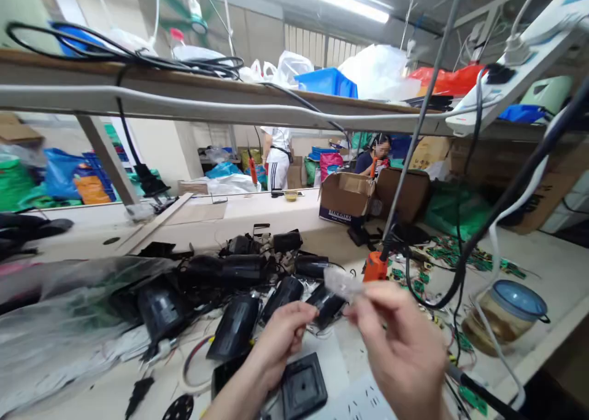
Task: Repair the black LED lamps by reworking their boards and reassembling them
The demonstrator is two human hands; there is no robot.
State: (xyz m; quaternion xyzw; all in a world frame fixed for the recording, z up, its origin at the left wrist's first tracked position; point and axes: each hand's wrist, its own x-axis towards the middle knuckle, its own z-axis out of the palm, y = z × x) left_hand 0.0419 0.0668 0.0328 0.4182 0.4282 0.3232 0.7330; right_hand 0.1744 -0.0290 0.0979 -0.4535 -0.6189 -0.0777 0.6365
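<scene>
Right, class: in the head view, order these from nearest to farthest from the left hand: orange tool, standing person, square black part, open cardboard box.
From the left hand:
1. Square black part: just below
2. Orange tool: to its right
3. Open cardboard box: farther back, right
4. Standing person: background

White capitals are spelling "BLUE GIRL" along the dark lower band of an open cardboard box standing on the desk; dark print on a carton at right is appearing illegible.
</scene>
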